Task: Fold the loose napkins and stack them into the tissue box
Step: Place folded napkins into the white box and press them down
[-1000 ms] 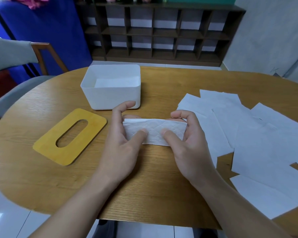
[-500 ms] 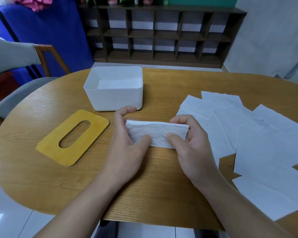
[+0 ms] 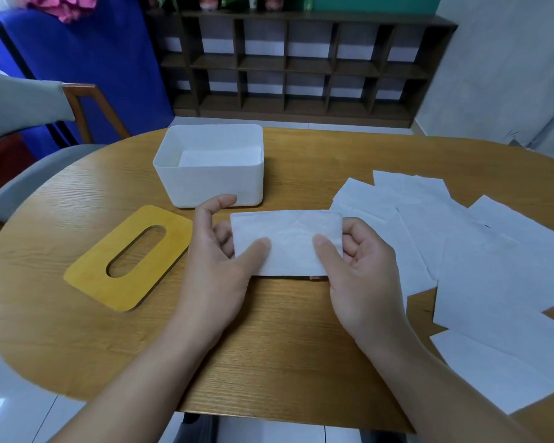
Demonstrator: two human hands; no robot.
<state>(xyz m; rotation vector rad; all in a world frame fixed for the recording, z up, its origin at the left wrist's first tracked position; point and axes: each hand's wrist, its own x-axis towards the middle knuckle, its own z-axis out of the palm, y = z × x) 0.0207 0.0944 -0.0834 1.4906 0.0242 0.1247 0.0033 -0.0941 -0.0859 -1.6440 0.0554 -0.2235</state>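
A folded white napkin (image 3: 288, 241) is held just above the wooden table, tilted up toward me. My left hand (image 3: 218, 263) pinches its left end, thumb on top and fingers beneath. My right hand (image 3: 355, 266) pinches its right end the same way. Behind the napkin stands the open white tissue box (image 3: 211, 183), with folded napkins (image 3: 219, 156) lying inside. Several loose flat napkins (image 3: 480, 266) are spread over the right side of the table.
The yellow box lid (image 3: 90, 276) with an oval slot lies flat left of my hands. The oval wooden table (image 3: 269, 362) has its near edge close to me. A grey chair (image 3: 29, 174) stands at the left. A dark shelf unit (image 3: 301, 65) lines the far wall.
Both hands have lifted the folded napkin off the table and tipped its face toward me. It now looks taller than the narrow strip pressed down earlier.
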